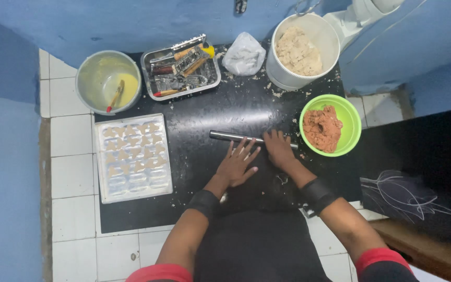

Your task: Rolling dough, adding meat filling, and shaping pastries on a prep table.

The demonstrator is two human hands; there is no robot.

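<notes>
Pressing flat, open left hand (237, 166) and right hand (277, 149) bear on a slim steel rolling pin (225, 136) at surface centre. White mould tray (132, 156), nine o'clock, is half filled; the green bowl's brown dough (321, 127), three o'clock, remains.

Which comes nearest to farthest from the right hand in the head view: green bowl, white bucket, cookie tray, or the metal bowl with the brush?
From the right hand, resting on the metal rolling pin:
1. Green bowl, just to its right.
2. White bucket, beyond it at the back right.
3. Cookie tray, across the mat on the left.
4. Metal bowl with brush, back left corner.
</notes>
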